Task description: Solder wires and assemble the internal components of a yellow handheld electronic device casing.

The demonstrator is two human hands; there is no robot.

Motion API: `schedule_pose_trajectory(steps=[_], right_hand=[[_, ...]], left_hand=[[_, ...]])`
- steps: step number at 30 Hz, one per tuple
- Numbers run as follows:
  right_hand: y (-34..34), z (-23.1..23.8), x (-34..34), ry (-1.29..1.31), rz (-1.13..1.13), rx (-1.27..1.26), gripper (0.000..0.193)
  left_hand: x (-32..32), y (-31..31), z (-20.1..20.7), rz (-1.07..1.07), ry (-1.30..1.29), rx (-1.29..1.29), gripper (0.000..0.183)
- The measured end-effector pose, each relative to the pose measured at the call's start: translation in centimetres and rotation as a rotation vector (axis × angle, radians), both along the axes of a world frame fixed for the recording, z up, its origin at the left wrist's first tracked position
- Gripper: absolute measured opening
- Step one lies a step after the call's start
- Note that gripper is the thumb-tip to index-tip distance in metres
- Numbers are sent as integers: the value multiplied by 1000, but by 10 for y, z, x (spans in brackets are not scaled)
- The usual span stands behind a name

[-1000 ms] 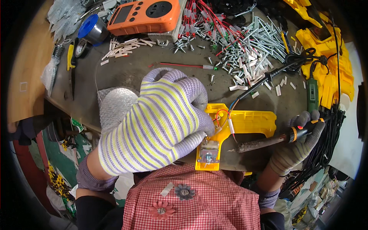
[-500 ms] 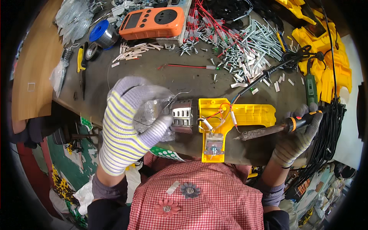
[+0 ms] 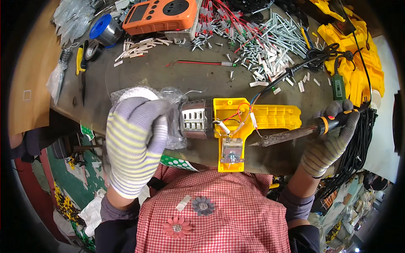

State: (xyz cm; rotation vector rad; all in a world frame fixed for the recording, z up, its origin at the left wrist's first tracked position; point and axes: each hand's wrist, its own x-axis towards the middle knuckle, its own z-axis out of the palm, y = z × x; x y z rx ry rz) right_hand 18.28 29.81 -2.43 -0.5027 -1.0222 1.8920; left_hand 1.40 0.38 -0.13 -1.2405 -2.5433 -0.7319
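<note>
My right hand (image 3: 331,137) is wrapped round the dark handle of a soldering iron (image 3: 287,136), its tip pointing left toward the wiring. In the middle lies a yellow plastic housing half (image 3: 270,118), open side up, with red and white wires and a metal switch-like part (image 3: 232,152) in its stub. A slotted metal cylinder (image 3: 195,117) joins its left end. My left hand (image 3: 137,141), gloved like the right, has its fingers curled together by crumpled clear plastic (image 3: 173,109) and a white round rim (image 3: 137,92). What its fingertips hold is hidden.
Behind lie loose screws (image 3: 249,59), a red-wired indicator light (image 3: 206,63), white strips (image 3: 139,47) and an orange meter (image 3: 158,17). Yellow-handled pliers (image 3: 81,63) and a solder spool (image 3: 105,31) are at left. Black cables (image 3: 358,143) hang at right beside yellow housings (image 3: 354,63).
My left hand has turned and shifted slightly left, its fingers now curled closer together. The white round rim has come into sight. My right hand keeps its grip on the soldering iron.
</note>
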Motion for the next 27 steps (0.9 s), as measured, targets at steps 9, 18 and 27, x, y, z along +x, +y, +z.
schedule_pose_trajectory(steps=[9,18,27], right_hand=[[1,15,-1,-39,5,36,35],[2,17,-20,-247,-62,230,39],[-4,23,-25,-49,231,115,33]], left_hand=[[17,18,23,-132,-245,145,25],[20,28,15,-166,-223,76,23],[18,31,13,-169,-237,67,21]])
